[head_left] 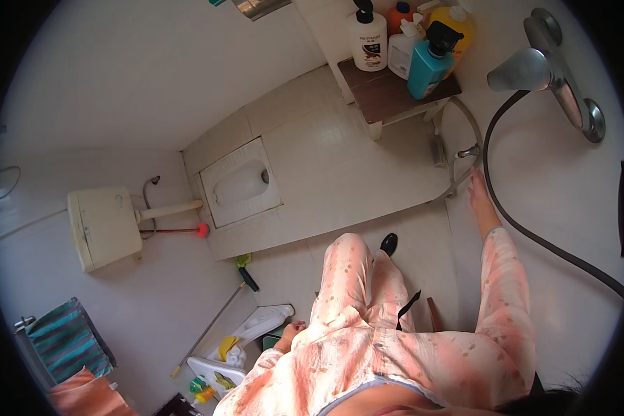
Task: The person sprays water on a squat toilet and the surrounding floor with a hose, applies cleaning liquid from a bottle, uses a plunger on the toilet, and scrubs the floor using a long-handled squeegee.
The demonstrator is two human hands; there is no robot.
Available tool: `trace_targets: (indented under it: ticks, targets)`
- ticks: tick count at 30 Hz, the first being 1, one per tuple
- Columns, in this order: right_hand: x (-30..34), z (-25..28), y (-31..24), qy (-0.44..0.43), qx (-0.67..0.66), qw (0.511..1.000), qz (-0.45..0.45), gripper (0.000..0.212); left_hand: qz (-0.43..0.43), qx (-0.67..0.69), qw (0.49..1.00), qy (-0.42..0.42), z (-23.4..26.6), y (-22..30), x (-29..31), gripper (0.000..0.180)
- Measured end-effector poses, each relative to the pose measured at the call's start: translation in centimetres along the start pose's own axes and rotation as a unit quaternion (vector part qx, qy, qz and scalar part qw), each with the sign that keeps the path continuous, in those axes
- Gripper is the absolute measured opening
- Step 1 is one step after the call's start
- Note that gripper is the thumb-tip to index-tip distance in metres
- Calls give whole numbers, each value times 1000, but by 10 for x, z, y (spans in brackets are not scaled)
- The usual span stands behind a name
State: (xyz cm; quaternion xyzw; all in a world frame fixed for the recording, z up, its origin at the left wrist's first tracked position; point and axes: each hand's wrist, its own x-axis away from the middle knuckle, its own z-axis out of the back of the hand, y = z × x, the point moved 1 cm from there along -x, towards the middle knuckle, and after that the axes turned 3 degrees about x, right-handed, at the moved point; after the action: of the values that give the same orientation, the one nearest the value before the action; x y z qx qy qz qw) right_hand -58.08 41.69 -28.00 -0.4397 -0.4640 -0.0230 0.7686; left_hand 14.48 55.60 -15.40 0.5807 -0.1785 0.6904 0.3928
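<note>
My right hand (477, 193) reaches forward along the right wall with its fingers stretched out. Its fingertips are close to a grey hose (457, 186) that runs down from a small metal tap (469, 151); whether they touch it I cannot tell. On the left, my left hand (292, 335) is low beside my knee, its fingers curled in. Whatever they may hold is hidden. Right beside that hand is a dark green object (272, 342), partly covered by a white basin (267, 322).
A squat toilet (246, 184) is set in the raised tiled step (340, 180). A cistern (104, 225) hangs on the left wall. Bottles (430, 66) crowd a small brown stool (374, 97). A dark shower hose (534, 229) hangs from the mixer tap (565, 83). A long-handled brush (215, 319) leans nearby.
</note>
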Motion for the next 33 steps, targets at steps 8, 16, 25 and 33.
trace_targets:
  ticks: [8,16,25,33]
  targets:
    - [-73,31,-9,59,101,985,123,31,-16,278,958,74,-9,-7,-17,30]
    - [29,-34,-11,9,1,973,229,14,10,246,968,35,-33,-30,-22,31]
    - [267,-184,99,-164,242,915,277,27,-245,329,909,-70,11,244,-64,58]
    - [369,-249,139,-233,372,805,399,32,-284,517,802,-91,95,333,-40,52]
